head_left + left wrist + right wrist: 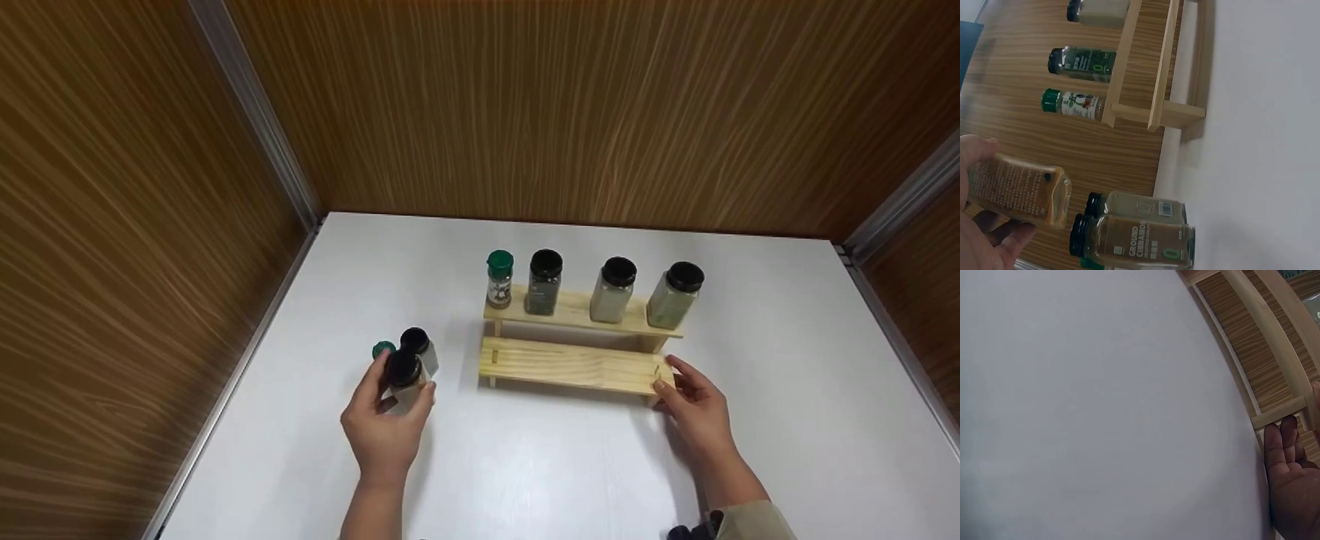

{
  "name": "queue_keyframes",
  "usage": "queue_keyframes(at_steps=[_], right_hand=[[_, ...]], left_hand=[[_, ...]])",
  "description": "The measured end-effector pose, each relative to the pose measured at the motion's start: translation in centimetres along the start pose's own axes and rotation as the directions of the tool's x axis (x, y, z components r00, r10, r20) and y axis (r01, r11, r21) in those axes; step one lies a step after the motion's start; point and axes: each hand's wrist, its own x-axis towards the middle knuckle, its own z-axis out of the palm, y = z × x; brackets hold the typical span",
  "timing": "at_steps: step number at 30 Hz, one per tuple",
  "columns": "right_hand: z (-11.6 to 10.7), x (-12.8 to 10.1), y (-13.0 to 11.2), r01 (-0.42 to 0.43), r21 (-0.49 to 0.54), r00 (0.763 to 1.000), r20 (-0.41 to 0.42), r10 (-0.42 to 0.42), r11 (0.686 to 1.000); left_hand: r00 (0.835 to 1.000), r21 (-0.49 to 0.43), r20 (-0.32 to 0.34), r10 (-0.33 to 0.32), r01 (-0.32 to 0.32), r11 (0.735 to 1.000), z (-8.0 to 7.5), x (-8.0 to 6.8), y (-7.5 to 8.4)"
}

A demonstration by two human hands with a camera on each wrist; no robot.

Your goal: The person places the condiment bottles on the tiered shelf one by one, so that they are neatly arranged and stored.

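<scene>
My left hand (384,442) grips a spice jar (1016,188) with brownish contents, lifted above the table. Just beyond it stand a ground cinnamon jar (1140,242), a paler black-capped jar (1145,203) and a green-capped bottle (384,348), mostly hidden. A two-tier wooden spice rack (577,364) stands to the right. At its right end my right hand (701,412) holds the lower shelf, thumb on top and fingers against the end piece (1279,412). On the upper shelf are a green-capped shaker (499,281) and several black-capped jars (544,285); the lower shelf is bare.
The white table (525,465) runs back to a wood-grain panel (562,112). Another wood-grain panel (135,262) with a metal strip borders the left side, and one more (919,255) the right. A dark object (697,529) sits by the right sleeve.
</scene>
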Motion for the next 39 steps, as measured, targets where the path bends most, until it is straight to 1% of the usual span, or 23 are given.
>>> queue_keyframes(at_steps=[5,9,15,25,31,34,39], right_hand=[[-0.2,0.1,0.0,-0.010,-0.021,1.000,-0.012,0.010,1.000],[-0.4,0.0,-0.1,-0.018,-0.039,1.000,-0.017,0.018,0.999],[-0.3,0.0,-0.2,-0.028,-0.040,1.000,-0.017,0.027,0.999],[-0.2,-0.3,-0.4,0.003,-0.037,1.000,-0.004,-0.004,0.999],[0.0,-0.5,-0.5,-0.020,-0.053,1.000,-0.004,0.020,0.998],[0.0,-0.6,-0.5,-0.029,-0.060,1.000,-0.001,0.029,0.998],[0.1,-0.8,-0.6,-0.007,-0.048,1.000,-0.004,0.007,0.999]], left_hand=[[0.997,-0.020,0.059,-0.040,0.042,0.999,1.5,-0.3,-0.2],[0.995,-0.041,0.091,-0.042,0.046,0.998,2.6,-0.5,-0.3],[0.993,-0.065,0.112,-0.024,0.031,0.997,3.8,-0.2,-0.3],[0.990,-0.022,0.138,-0.036,0.039,0.999,5.2,0.3,-0.1],[0.988,-0.038,0.156,-0.020,0.027,0.999,6.0,0.6,0.1],[0.985,-0.047,0.168,-0.027,0.035,0.998,6.3,0.6,-0.1],[0.984,-0.065,0.171,-0.042,0.054,0.996,6.8,0.7,-0.4]])
